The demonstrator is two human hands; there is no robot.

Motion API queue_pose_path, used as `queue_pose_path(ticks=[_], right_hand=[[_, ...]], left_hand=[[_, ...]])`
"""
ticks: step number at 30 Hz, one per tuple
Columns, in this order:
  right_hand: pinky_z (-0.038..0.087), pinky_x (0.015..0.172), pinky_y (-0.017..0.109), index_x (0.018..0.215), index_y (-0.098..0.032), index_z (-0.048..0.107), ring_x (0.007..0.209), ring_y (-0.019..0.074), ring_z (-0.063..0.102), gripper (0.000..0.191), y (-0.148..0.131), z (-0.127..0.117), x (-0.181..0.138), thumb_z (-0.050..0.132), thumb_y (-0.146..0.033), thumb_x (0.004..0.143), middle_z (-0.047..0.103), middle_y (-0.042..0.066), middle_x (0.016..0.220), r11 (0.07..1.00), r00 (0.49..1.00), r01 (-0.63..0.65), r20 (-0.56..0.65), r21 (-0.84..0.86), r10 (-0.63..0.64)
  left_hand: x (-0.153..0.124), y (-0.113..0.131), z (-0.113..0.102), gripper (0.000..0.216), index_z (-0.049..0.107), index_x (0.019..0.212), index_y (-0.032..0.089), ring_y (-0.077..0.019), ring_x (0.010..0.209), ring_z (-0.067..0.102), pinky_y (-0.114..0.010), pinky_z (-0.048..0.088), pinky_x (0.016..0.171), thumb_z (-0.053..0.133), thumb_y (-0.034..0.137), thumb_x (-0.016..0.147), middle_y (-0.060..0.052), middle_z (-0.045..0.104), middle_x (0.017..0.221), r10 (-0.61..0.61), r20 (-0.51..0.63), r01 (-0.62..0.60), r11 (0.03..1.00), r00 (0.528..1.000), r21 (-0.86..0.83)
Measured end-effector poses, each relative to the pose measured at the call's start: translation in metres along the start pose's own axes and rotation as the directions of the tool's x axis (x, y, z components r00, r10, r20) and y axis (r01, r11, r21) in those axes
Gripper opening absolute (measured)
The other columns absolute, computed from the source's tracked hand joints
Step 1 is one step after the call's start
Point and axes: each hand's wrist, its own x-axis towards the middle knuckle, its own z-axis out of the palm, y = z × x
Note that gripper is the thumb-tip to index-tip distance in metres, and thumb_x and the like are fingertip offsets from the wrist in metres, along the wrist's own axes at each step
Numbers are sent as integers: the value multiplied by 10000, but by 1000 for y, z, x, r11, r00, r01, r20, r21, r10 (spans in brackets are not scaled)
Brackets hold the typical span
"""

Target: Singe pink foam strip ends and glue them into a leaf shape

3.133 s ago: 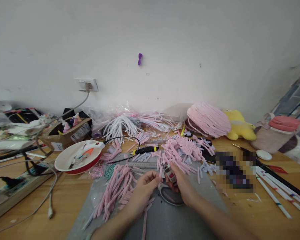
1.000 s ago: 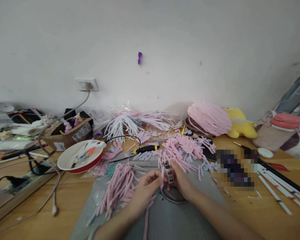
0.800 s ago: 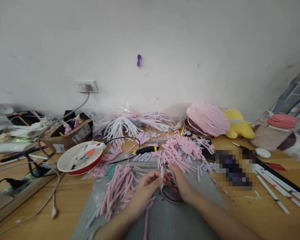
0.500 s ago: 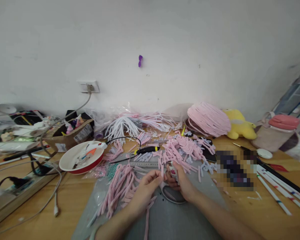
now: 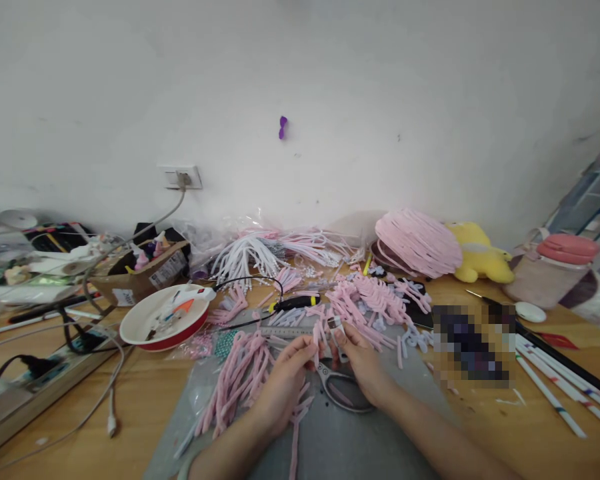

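My left hand (image 5: pixel 287 377) is closed, with thumb and fingertips pinching a short pink fuzzy pipe cleaner (image 5: pixel 317 333). Close beside it, my right hand (image 5: pixel 363 360) wraps round a small white lighter (image 5: pixel 338 333), whose end points up near the pipe cleaner. Below the right hand, a pair of scissors (image 5: pixel 325 375) lies on the grey mat (image 5: pixel 360 447); its blades are hidden. A bundle of long pink pipe cleaners (image 5: pixel 240 373) spreads left of my left hand. Beyond both hands is a heap of bent pink and lilac pieces (image 5: pixel 375 300).
A red-and-white bowl (image 5: pixel 167 340) with a glue gun (image 5: pixel 193 293) stands at left, near a power strip (image 5: pixel 45 387) and cables. White stems (image 5: pixel 247 257) lie by the wall. A yellow plush toy (image 5: pixel 480 257) and striped sticks (image 5: pixel 555 390) are at right.
My hands have shifted slightly, and the right has turned the lighter so its red logo no longer shows. More of the scissors' handle is visible. The view has tilted slightly.
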Motion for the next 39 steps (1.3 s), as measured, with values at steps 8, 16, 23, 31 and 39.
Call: queue_pose_path(ticks=[8, 16, 23, 31, 39], right_hand=[[355, 411, 206, 695, -206, 506, 562, 125, 435, 345, -5, 2, -4, 570, -544, 680, 458, -10, 633, 996, 997, -78, 23, 32, 77], [226, 382, 177, 626, -153, 533, 432, 64, 359, 480, -7, 3, -3, 536, -632, 648, 458, -28, 525, 982, 985, -164, -41, 98, 168], [171, 329, 168, 537, -160, 473, 329, 48, 294, 556, -4, 4, -2, 396, -690, 684, 370, -57, 385, 944, 947, -319, -21, 80, 322], [172, 353, 165, 547, -179, 419, 318, 46, 281, 467, -7, 12, -2, 432, -622, 693, 384, -62, 377, 923, 913, -376, -137, 80, 384], [185, 363, 177, 528, -185, 399, 332, 57, 315, 439, -6, 30, 17, 431, -586, 703, 395, -50, 418, 926, 903, -361, -207, 113, 377]], left_hand=[[0, 1, 1, 167, 582, 660, 161, -142, 655, 442, -242, 322, 629, 625, 321, 663, -11, 531, 682, -31, 43, 34, 997, 999, -66], [0, -3, -2, 147, 569, 652, 164, -116, 599, 409, -225, 305, 592, 622, 295, 691, 19, 495, 622, -43, 32, 46, 996, 999, -78], [-2, -2, 3, 190, 567, 611, 184, -142, 599, 451, -248, 315, 612, 618, 352, 683, 0, 549, 613, -39, 66, 39, 999, 997, 12], [1, -11, 2, 255, 546, 595, 175, -133, 603, 429, -237, 286, 600, 653, 402, 635, 13, 516, 597, -47, 41, 45, 998, 998, 51], [5, -5, -2, 211, 561, 624, 168, -126, 606, 393, -235, 293, 608, 655, 356, 647, 26, 467, 599, -31, -14, 31, 999, 999, -34]])
